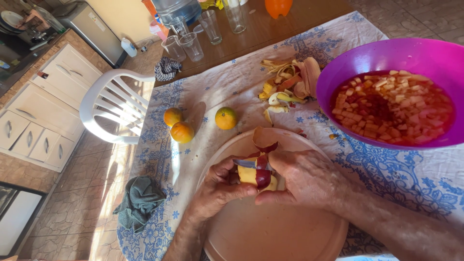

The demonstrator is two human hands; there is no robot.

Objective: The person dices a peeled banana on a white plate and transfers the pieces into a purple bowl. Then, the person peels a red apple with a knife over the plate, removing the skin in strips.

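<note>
Fingers of the left hand clench a half-peeled apple over the round board, steadying it so the right hand, gripping a knife, can run the blade under the red skin. A peel strip curls up off the fruit. Beyond lie three oranges, a peel heap and the purple bowl of diced fruit; nothing crowds the hands.

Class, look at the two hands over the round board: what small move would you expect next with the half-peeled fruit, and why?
Probably the left hand turns the fruit slightly so the knife blade, held with the right hand, meets the remaining dark red skin. A strip of peel curls up from it, yellow flesh is bare on one side, and skin remains on the lower part.
</note>
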